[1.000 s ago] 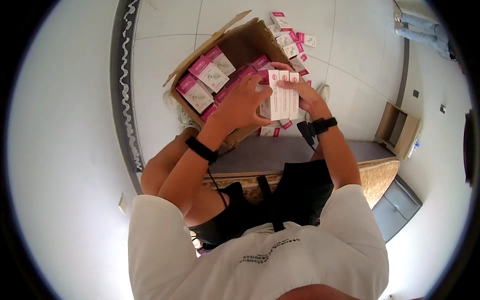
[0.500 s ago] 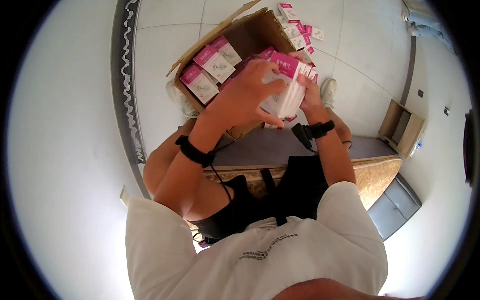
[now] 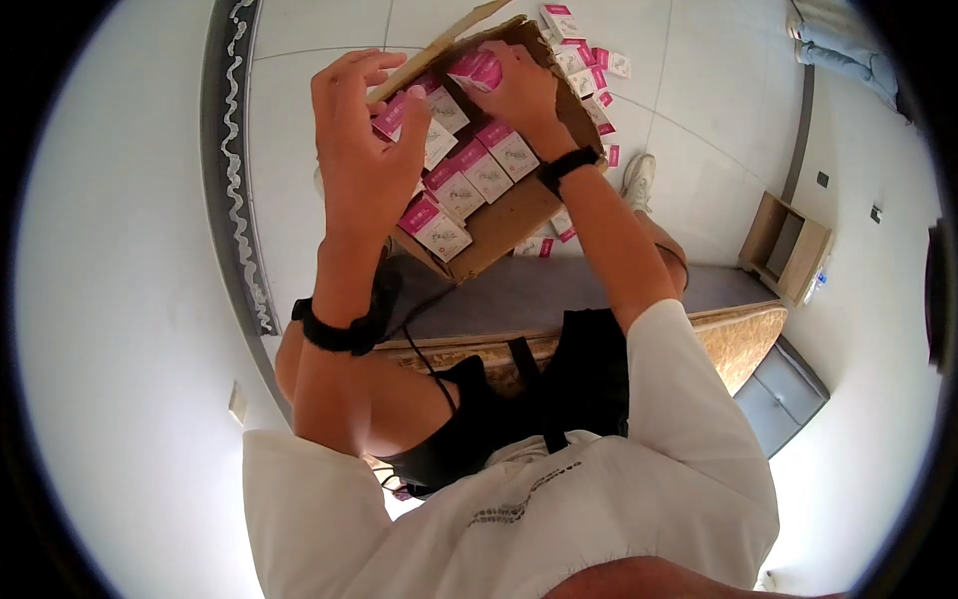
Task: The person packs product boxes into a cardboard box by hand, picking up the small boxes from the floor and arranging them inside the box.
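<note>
The 2 arms reach forward — the left forearm (image 3: 344,265) nearly straight ahead, the right forearm (image 3: 621,235) slanting inward. The left hand (image 3: 364,150) is spread, its fingers (image 3: 374,64) bent and its thumb (image 3: 413,120) well apart; the right hand (image 3: 526,92), back upward, curls in a grip — level with the left

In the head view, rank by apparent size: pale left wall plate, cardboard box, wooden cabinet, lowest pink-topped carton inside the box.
1. Cardboard box
2. Wooden cabinet
3. Pink-topped carton
4. Wall plate
</note>
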